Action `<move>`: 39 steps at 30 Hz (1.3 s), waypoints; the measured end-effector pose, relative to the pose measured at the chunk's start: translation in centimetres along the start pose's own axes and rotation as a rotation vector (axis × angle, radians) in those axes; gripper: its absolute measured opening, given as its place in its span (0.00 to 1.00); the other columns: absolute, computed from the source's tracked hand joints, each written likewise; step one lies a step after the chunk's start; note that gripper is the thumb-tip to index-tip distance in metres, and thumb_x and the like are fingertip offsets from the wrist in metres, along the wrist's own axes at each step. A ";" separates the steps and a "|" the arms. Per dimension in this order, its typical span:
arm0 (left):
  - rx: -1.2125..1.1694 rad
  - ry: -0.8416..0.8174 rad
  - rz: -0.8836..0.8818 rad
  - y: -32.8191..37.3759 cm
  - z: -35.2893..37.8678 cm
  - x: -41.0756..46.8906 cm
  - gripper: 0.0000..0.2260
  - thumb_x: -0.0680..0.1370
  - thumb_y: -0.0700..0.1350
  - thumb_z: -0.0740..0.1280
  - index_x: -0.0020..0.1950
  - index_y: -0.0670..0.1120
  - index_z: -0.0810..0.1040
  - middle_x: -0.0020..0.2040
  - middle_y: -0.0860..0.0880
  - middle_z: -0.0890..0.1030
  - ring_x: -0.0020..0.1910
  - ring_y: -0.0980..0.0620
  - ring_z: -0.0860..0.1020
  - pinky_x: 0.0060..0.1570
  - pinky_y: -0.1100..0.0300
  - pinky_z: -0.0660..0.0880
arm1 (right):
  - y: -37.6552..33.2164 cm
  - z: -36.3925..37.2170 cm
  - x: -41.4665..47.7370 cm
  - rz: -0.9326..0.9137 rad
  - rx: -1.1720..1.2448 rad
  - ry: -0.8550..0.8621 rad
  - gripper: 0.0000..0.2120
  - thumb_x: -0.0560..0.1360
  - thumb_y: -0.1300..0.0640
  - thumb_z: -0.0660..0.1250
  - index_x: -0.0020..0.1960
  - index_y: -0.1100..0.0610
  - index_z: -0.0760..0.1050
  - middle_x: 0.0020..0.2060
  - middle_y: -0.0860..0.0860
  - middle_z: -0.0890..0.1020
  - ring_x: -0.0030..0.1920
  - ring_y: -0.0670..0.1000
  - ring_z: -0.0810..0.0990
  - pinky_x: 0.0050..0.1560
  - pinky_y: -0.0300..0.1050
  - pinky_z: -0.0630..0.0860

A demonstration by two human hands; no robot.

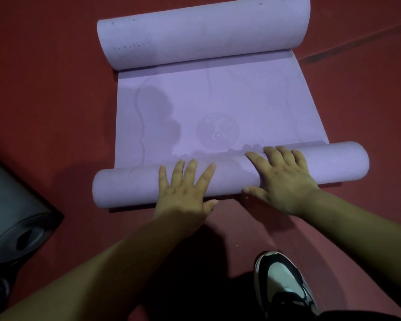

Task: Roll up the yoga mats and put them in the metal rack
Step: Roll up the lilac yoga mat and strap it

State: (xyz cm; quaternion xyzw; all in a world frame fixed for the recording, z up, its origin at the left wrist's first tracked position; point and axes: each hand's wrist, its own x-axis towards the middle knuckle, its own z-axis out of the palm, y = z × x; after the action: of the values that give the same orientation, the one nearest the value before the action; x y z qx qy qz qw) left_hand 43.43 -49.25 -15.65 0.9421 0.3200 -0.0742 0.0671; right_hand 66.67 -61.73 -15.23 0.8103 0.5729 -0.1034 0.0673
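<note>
A purple yoga mat [218,105] lies on the red floor, rolled at both ends. The near roll [125,186] is thin and runs across the view. The far roll [202,31] is thicker. My left hand [183,188] presses flat on top of the near roll with its fingers spread. My right hand [280,177] lies over the same roll just to the right, fingers straight over its far side and thumb on the near side. A faint round emblem shows on the flat stretch between the rolls. No metal rack is in view.
A dark grey rolled mat [12,218] lies at the left edge. My black and white shoe [283,288] stands on the red floor [56,89] at the bottom right. A dark seam crosses the floor at the upper right.
</note>
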 end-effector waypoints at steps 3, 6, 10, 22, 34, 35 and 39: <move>0.013 -0.005 -0.007 0.0 0.5 0.0 0.36 0.74 0.67 0.58 0.80 0.57 0.59 0.76 0.42 0.68 0.74 0.36 0.66 0.70 0.30 0.54 | -0.1 -0.3 0.1 0.016 0.014 -0.016 0.45 0.70 0.22 0.47 0.80 0.45 0.59 0.73 0.60 0.69 0.73 0.67 0.65 0.73 0.67 0.58; 0.003 -0.042 -0.020 -0.3 0.0 0.8 0.34 0.76 0.67 0.56 0.81 0.59 0.53 0.78 0.44 0.63 0.75 0.37 0.61 0.70 0.32 0.49 | -0.3 0.0 -0.4 0.010 0.037 0.040 0.43 0.71 0.24 0.51 0.79 0.46 0.60 0.73 0.63 0.69 0.73 0.68 0.65 0.73 0.69 0.59; 0.022 -0.128 -0.028 -0.6 -0.7 1.6 0.33 0.81 0.66 0.52 0.81 0.62 0.37 0.82 0.48 0.46 0.79 0.41 0.46 0.73 0.34 0.40 | -0.4 0.7 -1.1 -0.006 0.054 0.124 0.40 0.73 0.28 0.56 0.79 0.48 0.62 0.73 0.63 0.69 0.73 0.68 0.65 0.73 0.69 0.59; -0.016 -0.004 -0.052 -0.1 0.2 1.4 0.35 0.78 0.66 0.52 0.82 0.58 0.44 0.82 0.45 0.55 0.79 0.38 0.52 0.72 0.35 0.40 | 0.3 0.2 0.5 -0.001 0.026 0.054 0.43 0.72 0.25 0.53 0.79 0.47 0.61 0.73 0.63 0.69 0.73 0.68 0.67 0.72 0.69 0.62; -0.041 -0.078 -0.089 -0.1 -1.7 3.0 0.36 0.81 0.67 0.52 0.81 0.59 0.36 0.83 0.48 0.42 0.80 0.41 0.40 0.74 0.34 0.36 | 0.9 0.0 1.7 0.003 0.025 0.020 0.43 0.72 0.24 0.47 0.81 0.44 0.55 0.77 0.60 0.65 0.77 0.65 0.61 0.75 0.65 0.55; -0.049 -0.056 -0.088 0.0 -1.5 2.7 0.36 0.81 0.67 0.53 0.81 0.59 0.36 0.83 0.48 0.42 0.80 0.41 0.40 0.74 0.35 0.35 | 1.0 -0.3 2.0 0.006 0.031 -0.001 0.44 0.71 0.23 0.46 0.82 0.43 0.53 0.78 0.59 0.63 0.78 0.64 0.59 0.76 0.64 0.53; -0.061 -0.044 -0.075 -0.2 -0.9 2.5 0.37 0.80 0.67 0.54 0.81 0.60 0.37 0.83 0.48 0.41 0.80 0.42 0.39 0.74 0.36 0.34 | 1.2 -1.1 2.5 0.005 0.042 -0.027 0.47 0.68 0.22 0.43 0.82 0.42 0.48 0.80 0.59 0.58 0.79 0.65 0.54 0.77 0.63 0.49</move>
State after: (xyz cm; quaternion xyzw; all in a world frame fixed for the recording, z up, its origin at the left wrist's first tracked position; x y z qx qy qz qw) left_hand 45.31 -47.46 -15.20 0.9251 0.3558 -0.0875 0.1001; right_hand 68.69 -59.54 -14.75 0.8114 0.5677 -0.1264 0.0583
